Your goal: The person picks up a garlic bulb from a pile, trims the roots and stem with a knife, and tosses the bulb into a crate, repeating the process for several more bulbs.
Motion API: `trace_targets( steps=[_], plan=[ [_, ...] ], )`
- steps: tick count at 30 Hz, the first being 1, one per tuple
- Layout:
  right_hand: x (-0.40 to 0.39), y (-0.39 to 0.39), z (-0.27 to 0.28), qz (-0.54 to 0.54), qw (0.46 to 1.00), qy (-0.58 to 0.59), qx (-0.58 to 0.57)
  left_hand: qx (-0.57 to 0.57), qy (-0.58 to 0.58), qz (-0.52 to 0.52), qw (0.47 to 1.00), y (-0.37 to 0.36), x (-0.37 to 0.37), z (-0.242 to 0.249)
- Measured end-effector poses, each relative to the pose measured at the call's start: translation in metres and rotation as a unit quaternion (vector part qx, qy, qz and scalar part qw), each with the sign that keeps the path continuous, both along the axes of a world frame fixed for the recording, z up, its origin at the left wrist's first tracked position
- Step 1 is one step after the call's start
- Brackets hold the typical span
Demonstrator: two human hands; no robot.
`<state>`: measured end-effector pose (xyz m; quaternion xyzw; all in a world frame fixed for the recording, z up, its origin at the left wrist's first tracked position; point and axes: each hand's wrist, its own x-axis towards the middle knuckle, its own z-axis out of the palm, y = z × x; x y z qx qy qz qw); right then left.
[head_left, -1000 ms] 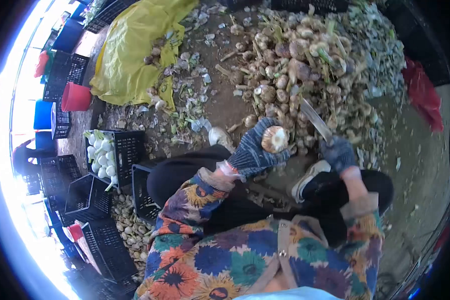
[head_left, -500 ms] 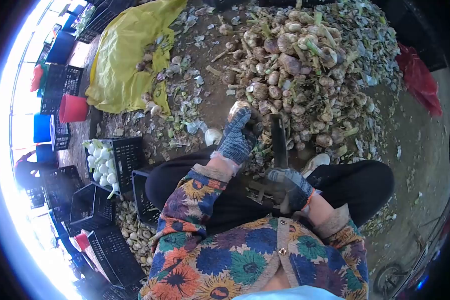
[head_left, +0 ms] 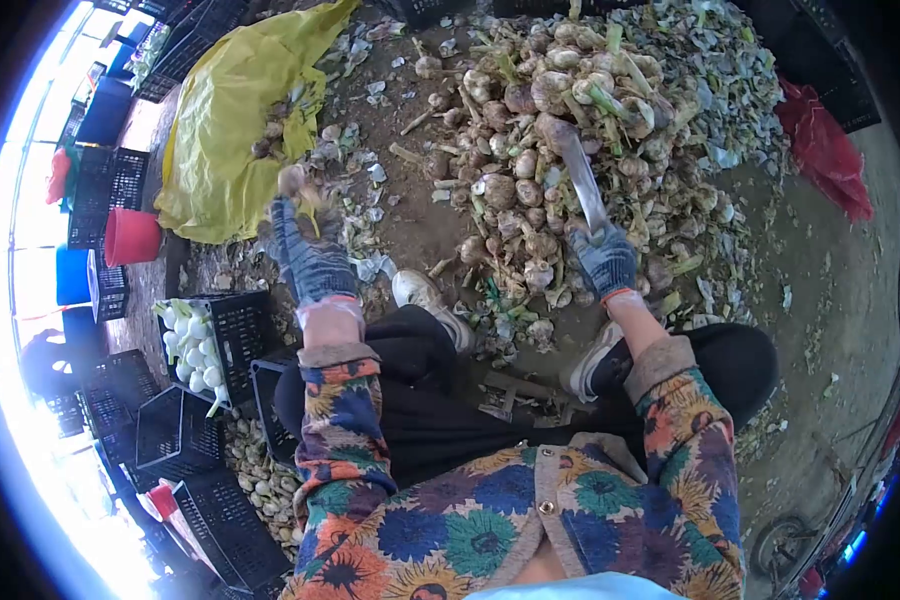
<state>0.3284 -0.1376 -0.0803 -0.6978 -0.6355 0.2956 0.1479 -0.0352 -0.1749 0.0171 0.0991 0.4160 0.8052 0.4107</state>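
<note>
My left hand (head_left: 308,250), in a grey knit glove, reaches out beside the yellow plastic sheet (head_left: 225,130). A garlic bulb (head_left: 292,180) is at its fingertips, but motion blur hides whether the fingers grip it. My right hand (head_left: 602,258), gloved too, is wrapped round the handle of a knife. The wide blade of the knife (head_left: 583,185) points up and away over the large pile of garlic (head_left: 530,190), its tip near a bulb.
Black crates (head_left: 240,335) stand at the left, one holding white peeled bulbs (head_left: 192,345). Loose garlic (head_left: 265,470) lies beside them. A red bucket (head_left: 132,237) is farther left, a red bag (head_left: 825,150) at the right. My shoes (head_left: 432,305) are between the hands.
My left hand has moved left and away from my body, towards the yellow sheet. My right hand has moved forward with the knife, which now reaches over the pile. The view has shifted slightly.
</note>
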Motion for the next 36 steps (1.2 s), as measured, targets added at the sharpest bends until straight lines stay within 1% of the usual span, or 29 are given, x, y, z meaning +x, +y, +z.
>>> trace_targets(
  steps=[1, 2, 3, 5, 7, 9, 10, 11, 12, 14, 15, 17, 18, 19, 21, 22, 23, 24, 25, 26, 27, 28, 29, 30, 31, 32, 34, 35, 36],
  plan=[
    [-0.005, 0.009, -0.012, 0.000, 0.997, -0.026, 0.077, 0.034, 0.005, -0.069, 0.997, -0.006, -0.015, -0.018],
    [-0.010, 0.018, -0.020, 0.000, 0.987, -0.052, 0.154, -0.004, -0.004, -0.030, 1.000, -0.007, 0.004, -0.018],
    [-0.016, 0.029, -0.023, 0.014, 0.989, -0.033, 0.142, -0.045, -0.034, -0.001, 0.998, -0.004, 0.036, -0.021],
    [-0.026, 0.048, -0.038, 0.017, 0.996, -0.018, 0.083, -0.130, -0.066, -0.008, 0.989, -0.005, 0.076, -0.029],
    [-0.030, 0.056, -0.042, 0.029, 0.998, -0.013, 0.045, -0.242, -0.017, -0.150, 0.958, -0.009, 0.099, -0.024],
    [-0.030, 0.053, -0.033, -0.003, 0.999, 0.047, 0.022, -0.234, 0.012, -0.313, 0.921, -0.014, 0.097, -0.076],
    [-0.028, 0.049, -0.020, -0.018, 0.997, 0.075, 0.011, -0.252, -0.034, -0.336, 0.907, -0.018, 0.107, -0.074],
    [-0.033, 0.038, 0.008, -0.043, 0.983, 0.179, 0.011, -0.270, -0.080, -0.358, 0.890, -0.025, 0.122, -0.068],
    [-0.031, 0.031, 0.014, -0.053, 0.962, 0.269, 0.002, -0.289, -0.125, -0.379, 0.870, -0.031, 0.133, -0.062],
    [-0.029, 0.020, 0.024, -0.072, 0.893, 0.444, -0.012, -0.303, -0.135, -0.433, 0.838, -0.032, 0.147, -0.055],
    [-0.029, 0.007, 0.039, -0.070, 0.895, 0.438, -0.033, -0.309, -0.138, -0.459, 0.821, -0.033, 0.153, -0.052],
    [-0.036, -0.020, 0.067, -0.039, 0.856, 0.514, -0.042, -0.296, -0.167, -0.452, 0.825, -0.029, 0.160, -0.049],
    [-0.039, -0.034, 0.074, -0.024, 0.833, 0.550, -0.048, -0.300, -0.175, -0.439, 0.829, -0.029, 0.161, -0.040],
    [-0.040, -0.046, 0.077, 0.022, 0.845, 0.534, -0.032, -0.303, -0.182, -0.425, 0.833, -0.029, 0.163, -0.030],
    [-0.040, -0.067, 0.082, 0.112, 0.861, 0.496, 0.003, -0.257, -0.239, -0.409, 0.842, -0.030, 0.165, -0.034],
    [-0.038, -0.077, 0.087, 0.140, 0.877, 0.460, 0.003, -0.233, -0.268, -0.401, 0.844, -0.031, 0.166, -0.035],
    [-0.035, -0.085, 0.095, 0.167, 0.890, 0.424, 0.004, -0.248, -0.300, -0.383, 0.838, -0.033, 0.166, -0.035],
    [-0.033, -0.092, 0.100, 0.194, 0.902, 0.386, 0.005, -0.267, -0.242, -0.387, 0.849, -0.034, 0.163, -0.033],
    [-0.026, -0.096, 0.099, 0.209, 0.905, 0.371, -0.010, -0.284, -0.183, -0.390, 0.857, -0.036, 0.157, -0.030],
    [-0.015, -0.100, 0.094, 0.230, 0.920, 0.313, 0.046, -0.301, -0.124, -0.390, 0.861, -0.037, 0.155, -0.027],
    [-0.007, -0.103, 0.092, 0.250, 0.929, 0.253, 0.101, -0.263, -0.185, -0.335, 0.886, -0.036, 0.158, -0.019],
    [-0.004, -0.104, 0.091, 0.269, 0.931, 0.191, 0.155, -0.239, -0.112, -0.343, 0.902, -0.037, 0.157, -0.022],
    [0.000, -0.102, 0.092, 0.178, 0.960, 0.215, 0.036, -0.214, -0.039, -0.349, 0.912, -0.039, 0.156, -0.026],
    [0.001, -0.098, 0.092, 0.173, 0.973, 0.152, 0.021, -0.188, 0.036, -0.354, 0.916, -0.040, 0.154, -0.028],
    [0.006, -0.093, 0.090, 0.166, 0.982, 0.089, 0.007, -0.192, 0.109, -0.357, 0.908, -0.041, 0.154, -0.023],
    [0.009, -0.089, 0.089, 0.159, 0.987, 0.026, -0.007, -0.164, 0.176, -0.363, 0.900, -0.041, 0.154, -0.031],
    [0.008, -0.083, 0.092, 0.210, 0.977, 0.005, 0.027, -0.109, 0.303, -0.370, 0.871, -0.041, 0.154, -0.039],
    [0.008, -0.078, 0.096, 0.235, 0.971, -0.006, 0.045, -0.086, 0.321, -0.373, 0.866, -0.044, 0.156, -0.041],
    [0.007, -0.074, 0.099, 0.260, 0.963, -0.016, 0.062, -0.085, 0.304, -0.405, 0.858, -0.046, 0.149, -0.073]
  ],
)
